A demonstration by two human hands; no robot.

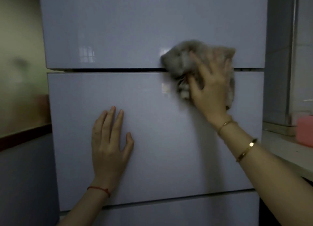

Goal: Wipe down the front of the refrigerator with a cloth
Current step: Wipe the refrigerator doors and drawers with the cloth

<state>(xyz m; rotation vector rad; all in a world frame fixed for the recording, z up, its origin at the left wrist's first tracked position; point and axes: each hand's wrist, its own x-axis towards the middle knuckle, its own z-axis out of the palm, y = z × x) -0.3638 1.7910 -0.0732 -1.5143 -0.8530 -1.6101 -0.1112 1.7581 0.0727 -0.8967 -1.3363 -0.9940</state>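
A glossy pale grey refrigerator (152, 31) fills the view, with an upper door, a middle drawer front and a lower drawer front. My right hand (210, 87) presses a crumpled grey-beige cloth (179, 60) against the front, over the dark gap between the upper door and the middle drawer, right of centre. The cloth is blurred. My left hand (110, 141) lies flat on the middle drawer front, lower left, fingers together and pointing up, holding nothing.
A white counter ledge (284, 151) runs along the right of the refrigerator, with a pink box (304, 132) on it. A wall with a dark red trim (23, 136) stands on the left.
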